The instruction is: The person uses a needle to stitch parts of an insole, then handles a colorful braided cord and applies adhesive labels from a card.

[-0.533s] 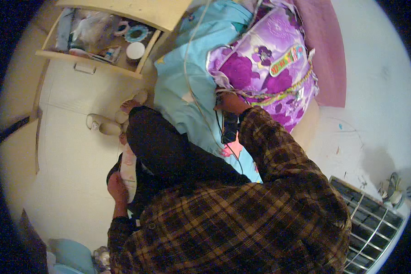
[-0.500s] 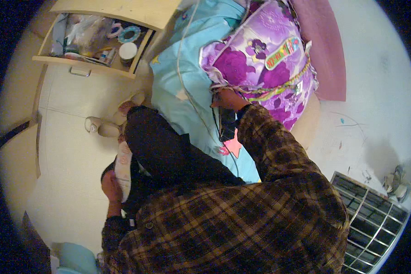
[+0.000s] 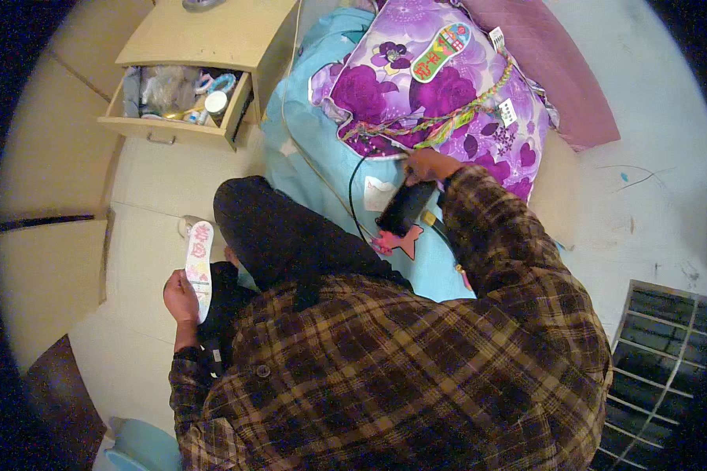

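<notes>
My left hand [image 3: 182,297] grips a white insole [image 3: 199,250] with red and pink stitched patterns. The insole stands out beside my bent leg, at the left. Farther right, my right hand [image 3: 430,166] is closed on the upper end of a black rectangular object [image 3: 406,208]; its exact kind does not show. The object is tilted above the light blue bedding [image 3: 306,129], near a pink star on the cloth. Another insole [image 3: 441,53], green-edged with coloured patterns, lies on the purple flowered fabric [image 3: 471,110].
An open drawer [image 3: 165,125] full of small things juts from a wooden cabinet [image 3: 212,35] at the far left. A braided multicoloured cord [image 3: 479,106] crosses the purple fabric. A wire rack [image 3: 660,369] stands at the right, a blue basin [image 3: 145,446] at the lower left.
My right hand has drawn the black object into fuller view, out from beside the purple fabric. The insole in my left hand has shifted slightly left and up. The whole view has shifted.
</notes>
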The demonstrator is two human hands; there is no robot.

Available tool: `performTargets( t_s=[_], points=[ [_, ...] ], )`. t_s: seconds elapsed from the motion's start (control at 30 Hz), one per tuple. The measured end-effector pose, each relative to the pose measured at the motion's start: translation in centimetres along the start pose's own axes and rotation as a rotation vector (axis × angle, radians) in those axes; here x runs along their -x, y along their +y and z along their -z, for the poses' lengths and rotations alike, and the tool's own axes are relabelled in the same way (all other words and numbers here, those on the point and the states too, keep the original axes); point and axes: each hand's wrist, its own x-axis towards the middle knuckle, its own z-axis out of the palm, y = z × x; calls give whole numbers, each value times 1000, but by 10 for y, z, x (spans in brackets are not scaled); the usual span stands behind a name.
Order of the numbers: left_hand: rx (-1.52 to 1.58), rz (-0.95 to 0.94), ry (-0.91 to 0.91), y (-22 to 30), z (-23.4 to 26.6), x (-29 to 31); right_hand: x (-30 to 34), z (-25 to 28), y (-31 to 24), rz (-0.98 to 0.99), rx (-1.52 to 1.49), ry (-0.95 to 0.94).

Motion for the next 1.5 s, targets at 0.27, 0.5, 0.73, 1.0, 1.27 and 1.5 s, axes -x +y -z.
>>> performTargets(
  t_s=[0.27,0.5,0.73,1.0,1.27,1.5],
  points=[
    [-149,3,16,20,12,12,96,-85,32,-316,-830,18],
    [-178,-65,47,31,15,19,104,-160,-13,-305,-1505,235],
    [-142,-213,210,50,18,25,78,-184,-67,-255,-1534,306],
    [-79,-147,217,75,29,35,9,-137,-94,-19,-1671,506],
    [-73,-135,180,73,27,28,-92,-117,-64,-205,-1108,1066],
    [76,-150,142,77,25,33,61,-126,-36,-402,-1319,1257]
  ],
)
